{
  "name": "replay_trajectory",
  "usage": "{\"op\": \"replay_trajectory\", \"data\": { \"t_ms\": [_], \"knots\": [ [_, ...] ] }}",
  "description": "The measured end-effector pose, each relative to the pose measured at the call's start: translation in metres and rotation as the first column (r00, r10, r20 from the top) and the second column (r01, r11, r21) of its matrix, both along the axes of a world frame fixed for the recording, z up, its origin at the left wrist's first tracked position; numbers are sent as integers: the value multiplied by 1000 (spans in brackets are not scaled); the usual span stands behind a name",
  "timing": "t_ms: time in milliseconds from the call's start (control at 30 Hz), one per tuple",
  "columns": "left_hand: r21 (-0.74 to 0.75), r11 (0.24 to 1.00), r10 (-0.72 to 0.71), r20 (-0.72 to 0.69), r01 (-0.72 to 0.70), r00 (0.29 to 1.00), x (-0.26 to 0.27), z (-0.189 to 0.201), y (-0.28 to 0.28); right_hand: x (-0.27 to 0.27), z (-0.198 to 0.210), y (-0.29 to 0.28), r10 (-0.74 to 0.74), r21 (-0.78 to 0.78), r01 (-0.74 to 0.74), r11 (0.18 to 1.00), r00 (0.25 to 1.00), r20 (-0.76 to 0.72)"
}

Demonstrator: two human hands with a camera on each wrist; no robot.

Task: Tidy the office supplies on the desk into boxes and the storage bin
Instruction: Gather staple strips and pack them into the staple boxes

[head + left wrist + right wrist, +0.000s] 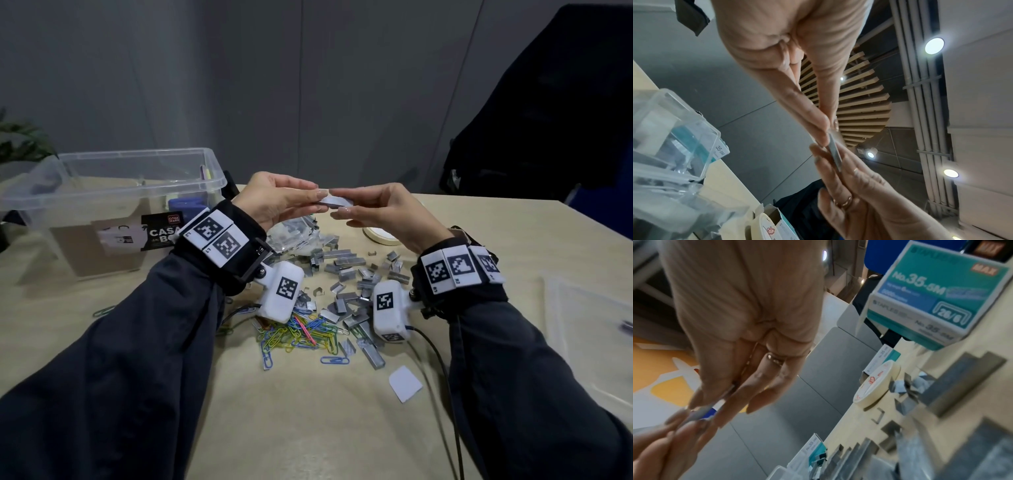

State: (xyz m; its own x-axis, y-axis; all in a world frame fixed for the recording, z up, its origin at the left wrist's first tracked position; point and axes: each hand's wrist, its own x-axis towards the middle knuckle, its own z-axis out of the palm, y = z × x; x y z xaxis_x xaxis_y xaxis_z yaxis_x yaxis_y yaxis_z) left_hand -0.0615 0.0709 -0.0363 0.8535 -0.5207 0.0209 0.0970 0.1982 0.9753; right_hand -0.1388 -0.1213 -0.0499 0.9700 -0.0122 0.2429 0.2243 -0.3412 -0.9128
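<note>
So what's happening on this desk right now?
A person is sorting office supplies. The left hand and right hand pinch a small flat box between them, held above the desk. Below lie loose staple strips and coloured paper clips, not yet tidied. A clear storage bin stands to the left.

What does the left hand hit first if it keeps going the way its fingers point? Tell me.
Probably the right hand: the left hand points at it, and both pinch one small flat box above the desk, fingertips almost touching.
</note>
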Motion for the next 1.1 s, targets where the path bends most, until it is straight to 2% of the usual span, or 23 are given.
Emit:
{"op": "replay_trajectory", "data": {
  "t_ms": [200,367,600,667,733,867,933,1100],
  "knots": [
    [-14,998,59,40,-58,997,0,-3,-4,5,-3,5,-178,235,152,960,979,97],
    [-10,996,85,116,-84,990,-3,-4,-12,0,1,2,-155,219,134,966,984,82],
    [-50,999,22,184,-13,983,-16,0,-37,-21,21,-17,-309,223,288,931,949,68],
    [17,1000,-6,245,1,969,-20,3,-52,-33,27,-28,-372,189,359,914,927,41],
    [144,990,-56,342,6,938,-23,3,-72,-45,31,-43,-480,171,469,866,877,23],
    [439,898,-265,559,-10,786,-27,4,-112,-62,32,-71,-696,123,688,715,718,29],
    [529,849,-369,582,7,725,-29,6,-126,-69,31,-81,-741,97,737,669,671,14],
    [707,707,-530,517,14,672,-35,6,-152,-81,30,-90,-739,-26,740,672,670,-69]
  ]
}}
